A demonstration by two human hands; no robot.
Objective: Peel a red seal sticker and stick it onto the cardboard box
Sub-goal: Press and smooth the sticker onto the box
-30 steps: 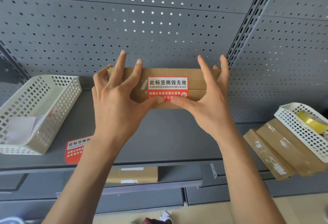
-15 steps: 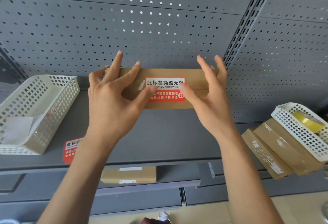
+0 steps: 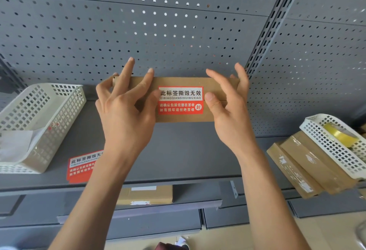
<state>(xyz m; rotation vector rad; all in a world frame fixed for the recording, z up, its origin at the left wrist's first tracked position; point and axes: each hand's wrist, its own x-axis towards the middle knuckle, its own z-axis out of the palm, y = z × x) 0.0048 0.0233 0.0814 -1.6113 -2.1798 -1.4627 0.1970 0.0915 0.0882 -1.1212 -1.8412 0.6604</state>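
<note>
A cardboard box point(image 3: 178, 99) stands on its long edge at the back of a grey metal shelf point(image 3: 178, 150), against the perforated back panel point(image 3: 138, 32). A red seal sticker point(image 3: 180, 100), with a white band of dark characters above red bands of white characters, lies flat on the box's front face, across the seam between its two flaps.

Left hand point(image 3: 124, 109): fingers spread and curved round the left end of the box, the thumb tip at the sticker's left edge, the fingertips reaching the top edge; the hand is closed on the box.

Right hand point(image 3: 229, 111): fingers spread over the right end of the box, the thumb tip at the sticker's right edge; whether the fingers press the cardboard or stand just off it cannot be told.

Left of the box, a white lattice basket point(image 3: 49, 115) holds sheets of white backing paper point(image 3: 15, 144). Just beside the basket, near the shelf's front edge, lies a sheet of further red stickers point(image 3: 83, 167), partly hidden by the left forearm. At the right, a second white basket point(image 3: 332, 150) with a yellow tape roll point(image 3: 340, 135) rests tilted on stacked brown boxes point(image 3: 305, 168). One more box point(image 3: 146, 194) lies on the shelf below.
</note>
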